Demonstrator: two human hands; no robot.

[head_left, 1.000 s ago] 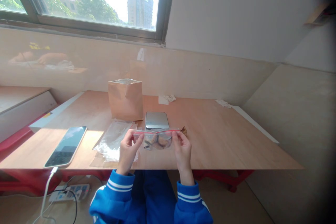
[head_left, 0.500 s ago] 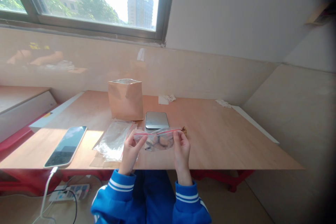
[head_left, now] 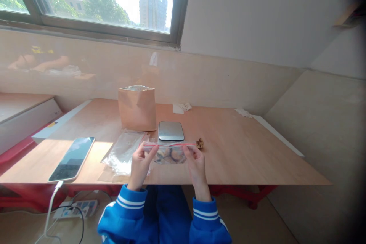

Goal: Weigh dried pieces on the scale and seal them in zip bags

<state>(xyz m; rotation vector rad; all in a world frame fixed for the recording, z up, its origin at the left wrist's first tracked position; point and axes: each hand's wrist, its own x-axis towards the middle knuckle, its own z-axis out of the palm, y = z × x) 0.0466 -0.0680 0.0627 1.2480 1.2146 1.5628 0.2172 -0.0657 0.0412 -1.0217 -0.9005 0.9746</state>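
Observation:
A clear zip bag [head_left: 170,155] with a red seal line along its top holds several brownish pieces that look like dried mushrooms. My left hand [head_left: 140,162] pinches the bag's upper left part, thumb on the seal. At the upper right, my right hand [head_left: 196,162] grips the same bag with its thumb near the red line. Just beyond the right fingers, one loose dried mushroom [head_left: 199,143] lies on the table. Behind the bag sits a flat silver scale [head_left: 171,131]. Left of my left hand is a stack of clear zip bags [head_left: 123,152].
An open brown paper pouch [head_left: 136,109] stands upright behind the stack. A phone [head_left: 72,159] with a white cable [head_left: 51,206] plugged in lies at the left edge of the table [head_left: 243,156]. Crumpled tissues [head_left: 185,107] rest by the wall.
The bag has shifted slightly left and hangs straighter, with its contents showing more clearly. My right thumb has slid inward along the seal, and the loose mushroom is now less hidden.

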